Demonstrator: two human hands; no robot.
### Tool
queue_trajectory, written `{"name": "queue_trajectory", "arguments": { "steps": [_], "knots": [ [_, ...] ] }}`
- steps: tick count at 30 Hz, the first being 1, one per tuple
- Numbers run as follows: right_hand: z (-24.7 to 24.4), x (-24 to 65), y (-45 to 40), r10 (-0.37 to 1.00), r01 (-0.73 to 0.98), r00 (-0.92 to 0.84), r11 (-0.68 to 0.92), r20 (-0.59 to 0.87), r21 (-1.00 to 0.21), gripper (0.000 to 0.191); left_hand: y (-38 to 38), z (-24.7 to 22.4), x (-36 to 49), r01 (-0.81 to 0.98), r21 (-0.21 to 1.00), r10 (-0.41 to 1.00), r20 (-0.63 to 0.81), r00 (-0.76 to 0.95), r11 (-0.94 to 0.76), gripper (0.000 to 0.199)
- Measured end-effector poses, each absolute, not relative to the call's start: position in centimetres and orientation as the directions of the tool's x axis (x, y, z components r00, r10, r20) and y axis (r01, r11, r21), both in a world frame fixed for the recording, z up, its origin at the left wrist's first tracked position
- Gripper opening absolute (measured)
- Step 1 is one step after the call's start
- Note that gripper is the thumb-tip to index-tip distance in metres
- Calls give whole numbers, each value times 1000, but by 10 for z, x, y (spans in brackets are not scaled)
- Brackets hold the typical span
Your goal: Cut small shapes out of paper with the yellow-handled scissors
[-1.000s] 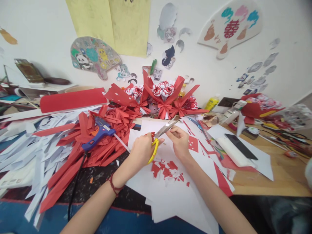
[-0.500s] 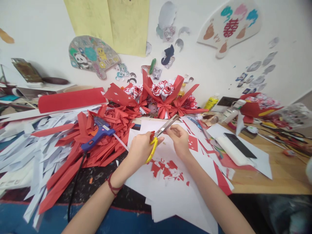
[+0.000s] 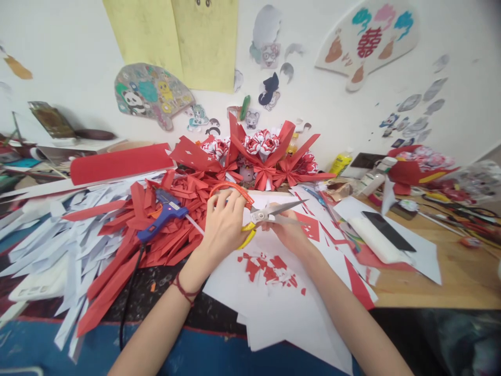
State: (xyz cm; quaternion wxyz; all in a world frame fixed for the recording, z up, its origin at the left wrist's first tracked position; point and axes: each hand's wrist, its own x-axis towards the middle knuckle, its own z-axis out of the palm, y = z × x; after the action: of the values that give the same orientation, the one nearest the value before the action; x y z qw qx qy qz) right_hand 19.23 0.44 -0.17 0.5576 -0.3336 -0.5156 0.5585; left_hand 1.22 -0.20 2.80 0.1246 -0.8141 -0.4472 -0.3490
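My left hand (image 3: 224, 223) is closed on the handles of a pair of scissors (image 3: 261, 215), one loop orange and one yellow. The blades stand apart and point right, passing in front of my right hand (image 3: 290, 234). My right hand's fingertips come together behind the blades, and whatever they pinch is hidden. Below both hands, small red paper scraps (image 3: 270, 269) lie scattered on white paper sheets (image 3: 289, 324). A red paper piece with small white cut-outs (image 3: 312, 228) lies just right of my right hand.
Folded red paper strips (image 3: 172, 235) and white strips (image 3: 43, 245) pile up at left, with a blue glue gun (image 3: 166, 214) on top. Red-wrapped paper flowers (image 3: 261, 142) stand at the back wall. A black phone (image 3: 387, 231) lies at right.
The scissors have opened and turned, so their blades now point right rather than up and right. My left fingers have lifted with the orange loop. My right hand is now partly behind the blades.
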Motion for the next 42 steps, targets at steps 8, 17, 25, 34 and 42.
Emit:
{"name": "queue_trajectory", "arguments": {
  "steps": [8, 17, 25, 34, 42],
  "knots": [
    [-4, 194, 5, 925, -365, -372, -62, 84, -929, 26, 2, 25, 9, 770, 332, 722, 653, 229, -544, 24],
    [-5, 194, -2, 729, -259, -684, -220, 17, -940, 36, -3, 27, 17, 274, 798, 821, 420, 388, -537, 21],
    [-6, 193, -1, 762, -231, -647, -163, 26, -959, 37, -1, 20, 18, 164, 871, 865, 403, 299, -463, 19],
    [-4, 182, -5, 935, -1, -169, 316, 312, -949, 23, -1, 23, 15, 266, 870, 910, 392, 138, -415, 25],
    [-3, 194, 1, 864, 86, 144, 476, 483, -875, 12, 10, 21, 6, 565, 679, 871, 460, 172, -470, 41]
  ]
}}
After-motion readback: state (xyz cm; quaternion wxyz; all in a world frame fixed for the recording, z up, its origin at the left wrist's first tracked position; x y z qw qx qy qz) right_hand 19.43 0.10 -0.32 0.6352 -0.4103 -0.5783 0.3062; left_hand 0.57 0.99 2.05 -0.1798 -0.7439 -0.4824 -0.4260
